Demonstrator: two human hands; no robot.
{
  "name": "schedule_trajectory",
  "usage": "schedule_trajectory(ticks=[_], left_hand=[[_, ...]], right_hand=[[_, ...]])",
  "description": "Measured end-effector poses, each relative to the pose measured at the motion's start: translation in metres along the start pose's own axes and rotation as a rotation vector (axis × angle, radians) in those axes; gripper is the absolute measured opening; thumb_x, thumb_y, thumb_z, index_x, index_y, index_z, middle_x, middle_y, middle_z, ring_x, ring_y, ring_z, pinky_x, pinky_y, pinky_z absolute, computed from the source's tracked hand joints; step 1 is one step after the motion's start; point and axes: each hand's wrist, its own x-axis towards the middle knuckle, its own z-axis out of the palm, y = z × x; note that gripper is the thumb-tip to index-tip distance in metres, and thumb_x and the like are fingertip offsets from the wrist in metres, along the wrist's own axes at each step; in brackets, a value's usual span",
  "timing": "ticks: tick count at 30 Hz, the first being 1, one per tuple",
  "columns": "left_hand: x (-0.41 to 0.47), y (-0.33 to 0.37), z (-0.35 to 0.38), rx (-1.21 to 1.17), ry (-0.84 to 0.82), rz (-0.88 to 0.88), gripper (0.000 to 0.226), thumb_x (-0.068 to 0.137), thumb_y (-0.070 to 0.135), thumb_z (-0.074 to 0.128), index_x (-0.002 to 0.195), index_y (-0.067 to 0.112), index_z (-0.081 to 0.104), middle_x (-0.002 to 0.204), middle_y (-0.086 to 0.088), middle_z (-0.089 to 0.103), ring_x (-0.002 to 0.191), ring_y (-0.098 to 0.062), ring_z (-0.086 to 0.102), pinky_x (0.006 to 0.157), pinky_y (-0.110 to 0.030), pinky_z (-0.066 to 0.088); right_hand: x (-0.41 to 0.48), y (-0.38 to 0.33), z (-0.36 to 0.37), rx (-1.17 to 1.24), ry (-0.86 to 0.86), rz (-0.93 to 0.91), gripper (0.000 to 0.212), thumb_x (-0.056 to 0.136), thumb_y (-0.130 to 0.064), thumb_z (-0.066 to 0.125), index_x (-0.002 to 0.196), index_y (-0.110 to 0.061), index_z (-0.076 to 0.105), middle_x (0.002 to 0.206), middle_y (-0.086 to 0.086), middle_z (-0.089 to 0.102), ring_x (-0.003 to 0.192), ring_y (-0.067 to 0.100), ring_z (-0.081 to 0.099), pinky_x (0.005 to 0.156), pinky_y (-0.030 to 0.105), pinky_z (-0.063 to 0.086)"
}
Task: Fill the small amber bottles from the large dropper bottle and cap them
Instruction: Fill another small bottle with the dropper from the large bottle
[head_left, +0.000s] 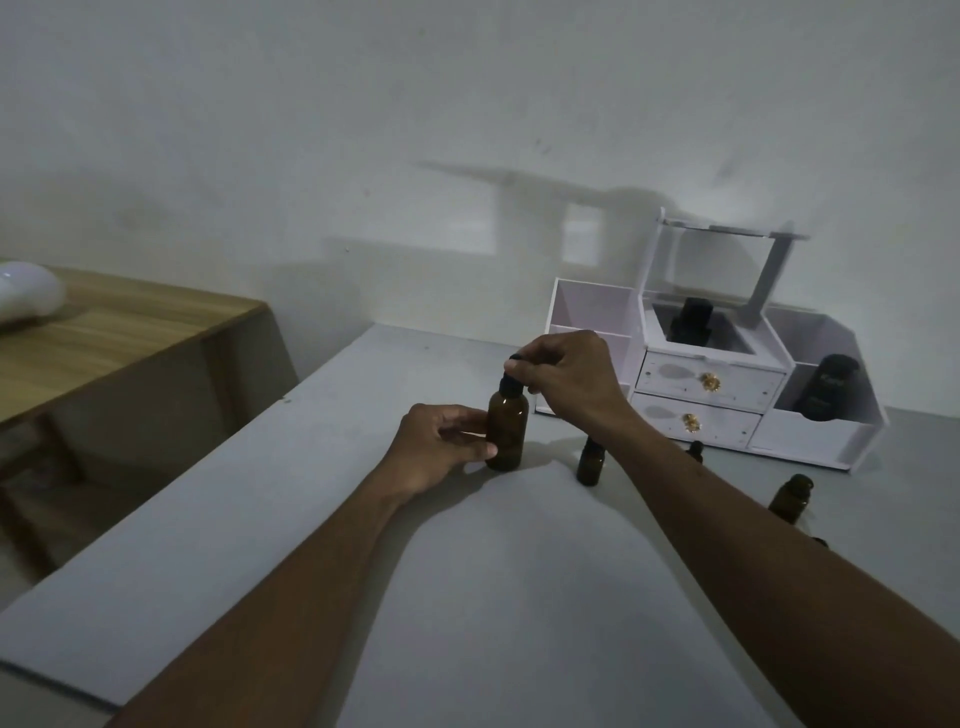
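Well inside table (260, 519) edges: large dropper bottle (506, 434) (grip: left hand (434, 449)).

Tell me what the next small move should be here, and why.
Probably twist the dropper cap loose and lift it out. The left hand grips the large amber bottle upright on the table. The right hand pinches its cap, which sits on the neck. The nearest small bottle stands just to its right.

No readable text, label, brand, number or sign shows anywhere.
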Motion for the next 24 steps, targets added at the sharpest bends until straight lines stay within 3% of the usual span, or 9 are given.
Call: schedule_trajectory(ticks=[5, 9, 16, 20, 24], left_hand=[[0.002, -0.002, 0.001, 0.014, 0.003, 0.005, 0.044, 0.074, 0.017, 0.083, 0.116, 0.021, 0.072, 0.111, 0.009, 0.073, 0.093, -0.005, 0.07, 0.092, -0.027, 0.052], [0.001, -0.003, 0.001, 0.013, 0.007, 0.001, 0.043, 0.075, 0.018, 0.083, 0.116, 0.022, 0.072, 0.112, 0.009, 0.072, 0.094, -0.007, 0.07, 0.094, -0.031, 0.052], [0.001, -0.003, 0.0, 0.017, 0.003, 0.012, 0.043, 0.074, 0.017, 0.083, 0.116, 0.022, 0.072, 0.111, 0.009, 0.072, 0.093, -0.004, 0.07, 0.093, -0.028, 0.052], [0.001, -0.004, 0.0, 0.027, 0.008, 0.007, 0.042, 0.075, 0.017, 0.083, 0.115, 0.022, 0.072, 0.112, 0.009, 0.072, 0.095, -0.005, 0.069, 0.094, -0.029, 0.051], [-0.001, -0.005, 0.0, 0.009, 0.013, 0.001, 0.046, 0.073, 0.019, 0.084, 0.117, 0.024, 0.07, 0.107, 0.013, 0.072, 0.091, -0.001, 0.069, 0.094, -0.031, 0.052]], right_hand=[[0.0, -0.002, 0.0, -0.033, 0.021, -0.024, 0.015, 0.083, -0.017, 0.076, 0.096, -0.009, 0.079, 0.088, 0.005, 0.077, 0.064, 0.001, 0.064, 0.072, 0.024, 0.058], [-0.002, -0.003, 0.002, -0.029, 0.014, -0.013, 0.015, 0.084, -0.018, 0.076, 0.096, -0.01, 0.079, 0.089, 0.005, 0.077, 0.068, 0.006, 0.068, 0.073, 0.027, 0.06], [-0.003, -0.01, 0.0, -0.011, 0.014, -0.037, 0.011, 0.083, -0.024, 0.077, 0.091, -0.016, 0.078, 0.076, -0.012, 0.069, 0.066, -0.008, 0.065, 0.061, 0.001, 0.045], [0.001, -0.018, -0.008, 0.034, 0.039, -0.052, 0.01, 0.085, -0.02, 0.075, 0.092, -0.012, 0.076, 0.071, -0.018, 0.065, 0.063, -0.019, 0.061, 0.06, -0.003, 0.042], [0.005, -0.032, -0.022, 0.085, 0.085, -0.082, 0.012, 0.088, -0.021, 0.073, 0.093, -0.01, 0.075, 0.076, -0.01, 0.073, 0.068, -0.011, 0.067, 0.064, 0.0, 0.045]])
